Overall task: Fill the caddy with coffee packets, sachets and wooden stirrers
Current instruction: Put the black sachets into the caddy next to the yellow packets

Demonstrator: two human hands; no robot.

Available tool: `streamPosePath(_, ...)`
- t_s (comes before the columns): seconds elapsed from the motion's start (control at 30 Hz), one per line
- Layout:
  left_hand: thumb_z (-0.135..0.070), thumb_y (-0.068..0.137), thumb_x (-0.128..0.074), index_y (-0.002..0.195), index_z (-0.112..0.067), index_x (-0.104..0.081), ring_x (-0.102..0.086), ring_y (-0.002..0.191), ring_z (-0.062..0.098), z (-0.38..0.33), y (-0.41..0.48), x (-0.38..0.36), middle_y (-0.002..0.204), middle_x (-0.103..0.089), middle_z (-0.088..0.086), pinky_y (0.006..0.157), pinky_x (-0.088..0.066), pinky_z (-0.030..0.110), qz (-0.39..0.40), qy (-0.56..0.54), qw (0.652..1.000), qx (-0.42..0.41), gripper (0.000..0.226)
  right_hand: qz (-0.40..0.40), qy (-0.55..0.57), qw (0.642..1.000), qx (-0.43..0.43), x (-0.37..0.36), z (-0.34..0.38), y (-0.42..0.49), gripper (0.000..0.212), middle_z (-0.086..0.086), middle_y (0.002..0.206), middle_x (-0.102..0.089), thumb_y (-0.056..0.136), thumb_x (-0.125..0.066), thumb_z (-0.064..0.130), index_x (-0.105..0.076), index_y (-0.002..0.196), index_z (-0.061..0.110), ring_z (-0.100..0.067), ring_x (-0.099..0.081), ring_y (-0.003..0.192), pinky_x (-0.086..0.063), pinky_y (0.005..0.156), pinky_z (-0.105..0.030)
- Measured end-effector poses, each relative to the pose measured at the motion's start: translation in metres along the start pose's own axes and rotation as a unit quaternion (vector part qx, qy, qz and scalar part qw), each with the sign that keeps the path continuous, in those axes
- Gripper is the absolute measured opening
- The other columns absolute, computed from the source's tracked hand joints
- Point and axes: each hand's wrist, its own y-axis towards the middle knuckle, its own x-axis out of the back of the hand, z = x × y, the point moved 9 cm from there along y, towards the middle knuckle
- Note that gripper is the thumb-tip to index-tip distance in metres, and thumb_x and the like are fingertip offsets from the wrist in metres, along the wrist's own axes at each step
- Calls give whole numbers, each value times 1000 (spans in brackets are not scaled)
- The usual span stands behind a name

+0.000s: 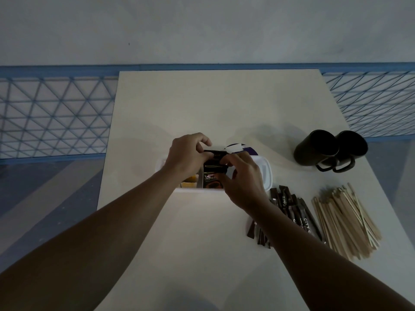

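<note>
Both forearms bare, stretched forward, converging on one grip. Left hand [186, 156]: back turned up, fingers curled, thumb and fingertips pinching the left end of the coffee packet's [212, 178] top edge. Right hand [243, 182]: back up, fingers curled, fingertips pinching the right end of that edge. Fingertips of both hands nearly meet.
</note>
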Motion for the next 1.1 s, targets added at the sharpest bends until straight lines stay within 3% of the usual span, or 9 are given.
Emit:
streamPosePath(0.17,-15,80,-78,88,-15,-76,-63,79,10,-1,3,-6,85,-72,-1,62,-38,9,31,17,999,-5,8,17,22,1000,-4,-3,-1,3,20,7,89,-64,81,-77,15,-64,95,16,-9,-58,71,-48,62,-24)
streamPosePath(0.27,-17,76,-82,85,-18,-77,-65,82,13,4,7,-9,85,-72,-1,67,-46,16,46,27,999,12,10,18,29,999,1,-3,0,4,16,7,84,-66,82,-77,13,-67,95,14,-13,-62,69,-53,62,-32)
streamPosePath(0.33,-17,74,-84,82,-22,-78,-67,84,15,7,10,-12,85,-73,-1,73,-53,24,59,34,997,19,11,20,30,999,3,-3,1,4,16,9,82,-64,82,-77,12,-68,94,14,-12,-61,69,-52,61,-29)
streamPosePath(0.47,-16,73,-85,81,-22,-78,-67,83,15,6,11,-12,86,-73,-1,78,-55,28,63,38,997,22,12,16,23,1000,8,-3,2,4,20,8,88,-66,81,-78,12,-68,98,16,-10,-60,75,-49,64,-20)
streamPosePath(0.63,-15,75,-83,93,-19,-70,-61,74,8,2,9,-6,83,-67,-4,60,-41,17,66,12,998,17,23,30,47,998,1,0,2,1,25,10,90,-67,81,-78,11,-66,103,17,3,-59,71,-43,60,-5)
streamPosePath(0.83,-13,75,-82,87,-22,-77,-68,81,14,-2,10,-15,86,-72,-3,77,-56,29,121,57,991,-1,16,52,28,998,22,0,6,0,19,14,82,-63,84,-76,9,-65,98,15,8,-57,64,-46,56,-7)
streamPosePath(1.1,-6,74,-77,85,-24,-79,-67,83,20,2,12,-22,89,-73,-1,81,-58,40,132,109,985,21,21,41,28,998,50,-1,6,-2,17,14,75,-56,83,-75,2,-67,96,8,14,-54,60,-42,55,-3)
